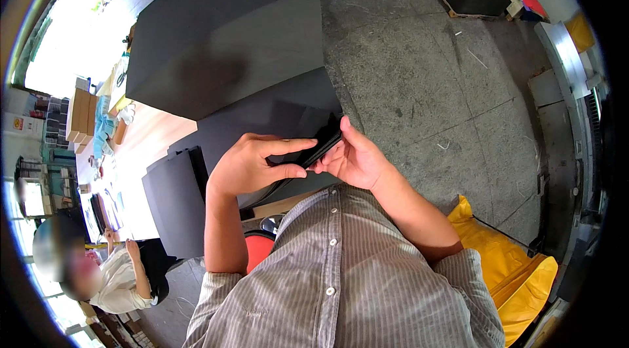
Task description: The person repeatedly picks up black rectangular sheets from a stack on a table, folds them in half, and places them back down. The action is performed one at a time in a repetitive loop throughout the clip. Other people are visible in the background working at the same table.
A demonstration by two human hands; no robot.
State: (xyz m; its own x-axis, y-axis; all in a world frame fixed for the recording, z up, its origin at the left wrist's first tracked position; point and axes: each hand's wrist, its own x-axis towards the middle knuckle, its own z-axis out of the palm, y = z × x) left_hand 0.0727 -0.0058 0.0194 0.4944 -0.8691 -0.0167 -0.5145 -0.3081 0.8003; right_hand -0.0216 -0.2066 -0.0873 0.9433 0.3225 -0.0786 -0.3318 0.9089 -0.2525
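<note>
My left hand (244, 168) and my right hand (357, 156) meet in front of my shirt at the table's near edge. Between them is a thin, narrow black piece (322, 149) with a straight edge; its exact kind I cannot make out. The right fingers curl under it with the thumb along its upper end. From the left, my index finger and thumb pinch the other end. Just beyond my hands lies a smooth black sheet (255, 109), and past it a larger black board (229, 33) with a dim reflection.
To the left, a stack of black sheets (171, 200) overhangs the pale wooden table (154, 135). Cardboard boxes (80, 115) stand farther along it. Another person (121, 276) sits at the lower left. At the right are a yellow bag (504, 269) and grey machinery (567, 112).
</note>
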